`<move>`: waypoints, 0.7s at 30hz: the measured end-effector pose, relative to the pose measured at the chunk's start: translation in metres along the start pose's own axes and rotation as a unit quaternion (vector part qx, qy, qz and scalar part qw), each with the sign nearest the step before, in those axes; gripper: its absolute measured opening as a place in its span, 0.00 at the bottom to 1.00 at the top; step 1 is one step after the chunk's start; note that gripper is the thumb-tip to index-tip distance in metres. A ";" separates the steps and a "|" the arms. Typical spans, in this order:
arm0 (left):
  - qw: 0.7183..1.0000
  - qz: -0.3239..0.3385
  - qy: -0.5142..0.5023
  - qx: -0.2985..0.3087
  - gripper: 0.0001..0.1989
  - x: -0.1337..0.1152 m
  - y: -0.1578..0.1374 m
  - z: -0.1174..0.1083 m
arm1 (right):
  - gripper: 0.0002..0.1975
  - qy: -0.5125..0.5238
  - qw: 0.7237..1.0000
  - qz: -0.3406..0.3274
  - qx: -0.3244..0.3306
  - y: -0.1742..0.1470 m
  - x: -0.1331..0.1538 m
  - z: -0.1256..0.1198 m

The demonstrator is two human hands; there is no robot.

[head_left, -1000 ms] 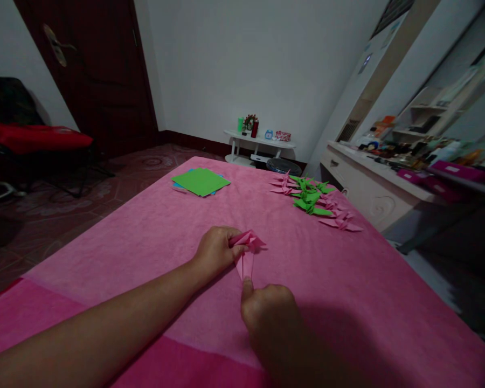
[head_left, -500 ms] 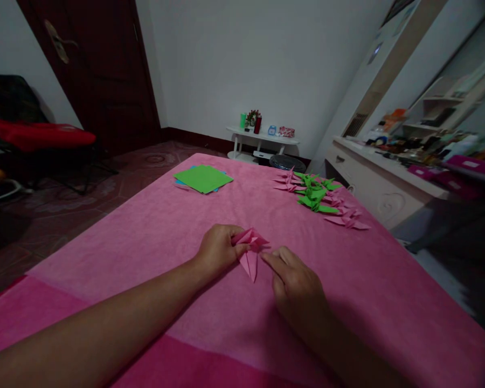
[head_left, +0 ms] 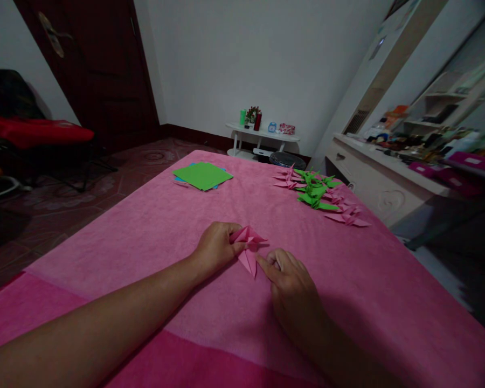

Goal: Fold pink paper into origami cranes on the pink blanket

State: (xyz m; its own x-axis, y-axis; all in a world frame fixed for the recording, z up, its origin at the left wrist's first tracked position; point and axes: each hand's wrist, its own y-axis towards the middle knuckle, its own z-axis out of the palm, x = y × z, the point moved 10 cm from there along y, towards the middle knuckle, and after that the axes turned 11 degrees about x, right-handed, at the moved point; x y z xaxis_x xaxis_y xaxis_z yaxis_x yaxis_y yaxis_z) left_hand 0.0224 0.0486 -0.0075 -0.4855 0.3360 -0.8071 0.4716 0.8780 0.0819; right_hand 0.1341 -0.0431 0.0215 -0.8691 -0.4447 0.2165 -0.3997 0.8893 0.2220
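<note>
A pink origami crane (head_left: 248, 260) is held just above the cloth, one long point directed toward me and another to the right. My left hand (head_left: 218, 245) pinches its left side between thumb and fingers. Close to its lower right edge is my right hand (head_left: 293, 280), fingers curled in and one digit stretched out to the paper. That fingertip seems to touch the near point, with nothing visible inside the curled fingers. The folds under my left fingers are hidden.
Finished pink and green paper cranes (head_left: 315, 194) are grouped at the far right of the pink cloth (head_left: 153, 226). A stack of square paper (head_left: 203, 175), green on top, lies at the far left. Beyond are a white side table (head_left: 262, 132) and a cluttered dresser (head_left: 388, 183).
My right hand's fingers have curled in more, and its stretched-out digit has shifted slightly left onto the near point's edge. My left hand keeps its pinch on the crane. The view tilted slightly.
</note>
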 end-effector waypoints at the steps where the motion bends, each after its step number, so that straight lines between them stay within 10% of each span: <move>1: 1.000 0.004 0.015 -0.001 0.10 -0.001 0.000 0.000 | 0.21 0.002 1.000 0.001 0.005 0.000 0.000 0.001; 21: 0.996 0.034 0.073 0.023 0.12 -0.011 0.002 0.002 | 0.26 0.054 0.998 -0.020 0.017 0.001 0.006 -0.002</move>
State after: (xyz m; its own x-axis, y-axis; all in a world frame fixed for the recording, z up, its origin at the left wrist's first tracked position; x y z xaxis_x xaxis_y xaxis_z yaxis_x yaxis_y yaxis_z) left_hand 0.0299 0.0456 0.0004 -0.5516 0.4440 -0.7061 0.5396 0.8355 0.1039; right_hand 0.1290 -0.0456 0.0247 -0.8164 -0.4877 0.3093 -0.4455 0.8726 0.2001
